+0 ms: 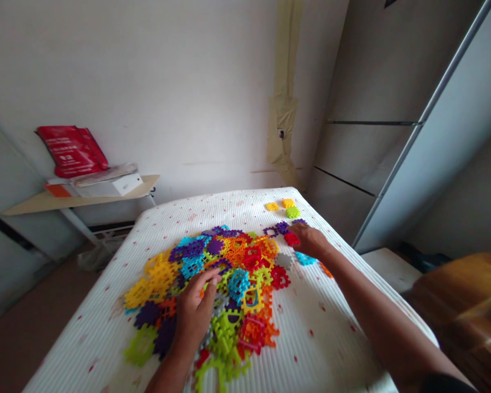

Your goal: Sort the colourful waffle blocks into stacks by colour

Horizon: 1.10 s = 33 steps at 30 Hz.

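Observation:
A heap of colourful interlocking plastic pieces [225,284] lies on a white mattress with small red marks [315,322]. My left hand [194,308] rests in the heap, its fingers curled over yellow, purple and blue pieces. My right hand [311,243] reaches the far right of the heap, its fingertips around a red plastic piece [292,239]. Purple pieces [282,227] lie just beyond those fingers. A blue piece [305,258] and a grey piece [284,261] sit below my right palm. Near the far end of the mattress, two yellow pieces [280,204] and a green piece [293,212] lie apart.
To the left stands a narrow wooden shelf [77,199] holding a red bag [71,151] and a white box [123,185]. A white wall [175,93] rises behind the mattress. A grey wardrobe door [429,142] and brown wooden furniture [462,311] are on the right.

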Each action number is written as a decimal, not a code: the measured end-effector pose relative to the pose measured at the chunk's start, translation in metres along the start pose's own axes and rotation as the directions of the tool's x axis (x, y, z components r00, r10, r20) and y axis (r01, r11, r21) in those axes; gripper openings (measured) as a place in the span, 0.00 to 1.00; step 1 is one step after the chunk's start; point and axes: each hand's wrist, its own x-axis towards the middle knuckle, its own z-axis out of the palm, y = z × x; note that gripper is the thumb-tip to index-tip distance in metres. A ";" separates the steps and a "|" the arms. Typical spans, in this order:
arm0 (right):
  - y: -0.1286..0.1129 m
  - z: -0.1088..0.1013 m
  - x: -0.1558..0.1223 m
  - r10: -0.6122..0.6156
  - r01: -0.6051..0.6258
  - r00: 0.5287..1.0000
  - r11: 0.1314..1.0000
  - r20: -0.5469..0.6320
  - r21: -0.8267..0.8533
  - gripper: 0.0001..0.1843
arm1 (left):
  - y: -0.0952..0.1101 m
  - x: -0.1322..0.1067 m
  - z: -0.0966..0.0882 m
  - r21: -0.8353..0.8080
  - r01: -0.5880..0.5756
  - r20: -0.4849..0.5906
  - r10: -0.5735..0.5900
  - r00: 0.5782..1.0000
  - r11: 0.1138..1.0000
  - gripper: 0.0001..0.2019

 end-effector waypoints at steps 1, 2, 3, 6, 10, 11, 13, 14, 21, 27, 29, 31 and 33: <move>-0.006 0.001 -0.006 -0.017 0.019 0.998 1.000 -0.058 0.021 0.22 | 0.001 0.001 0.001 0.027 -0.039 0.006 0.039 0.999 0.999 0.14; -0.014 0.003 -0.014 -0.044 0.049 0.993 0.998 -0.113 0.041 0.17 | 0.003 0.003 0.002 0.061 -0.086 0.017 0.086 0.996 0.994 0.13; -0.023 0.007 -0.021 -0.079 0.089 0.984 0.994 -0.161 0.058 0.13 | 0.005 0.005 0.004 0.100 -0.137 0.037 0.134 0.990 0.985 0.12; -0.052 0.023 -0.042 -0.231 0.255 0.943 0.964 -0.240 0.071 0.13 | 0.017 0.014 0.012 0.225 -0.276 0.156 0.245 0.957 0.934 0.11; -0.076 0.042 -0.054 -0.385 0.423 0.877 0.903 -0.288 0.078 0.12 | 0.038 0.026 0.030 0.422 -0.338 0.348 0.194 0.917 0.841 0.13; -0.077 0.045 -0.055 -0.393 0.433 0.871 0.897 -0.294 0.086 0.11 | 0.043 0.029 0.035 0.466 -0.330 0.375 0.155 0.914 0.821 0.15; -0.078 0.048 -0.054 -0.382 0.428 0.871 0.899 -0.308 0.096 0.10 | 0.049 0.032 0.045 0.531 -0.306 0.403 0.082 0.912 0.790 0.19; -0.078 0.049 -0.053 -0.377 0.424 0.872 0.901 -0.313 0.094 0.10 | 0.050 0.033 0.049 0.555 -0.294 0.409 0.053 0.911 0.778 0.20; -0.077 0.050 -0.053 -0.369 0.411 0.871 0.909 -0.325 0.070 0.11 | 0.037 0.032 0.059 0.609 -0.273 0.398 0.010 0.917 0.745 0.13; -0.077 0.054 -0.052 -0.350 0.407 0.867 0.908 -0.356 0.100 0.11 | 0.034 0.028 0.056 0.603 -0.319 0.416 0.053 0.908 0.731 0.12; -0.077 0.056 -0.052 -0.351 0.412 0.864 0.905 -0.360 0.105 0.10 | 0.036 0.028 0.056 0.600 -0.338 0.428 0.066 0.901 0.725 0.12; -0.077 0.056 -0.053 -0.353 0.410 0.866 0.907 -0.354 0.099 0.10 | 0.036 0.028 0.056 0.611 -0.342 0.434 0.059 0.899 0.714 0.10; -0.077 0.056 -0.053 -0.355 0.405 0.869 0.910 -0.344 0.083 0.11 | 0.036 0.028 0.057 0.623 -0.343 0.440 0.048 0.897 0.703 0.08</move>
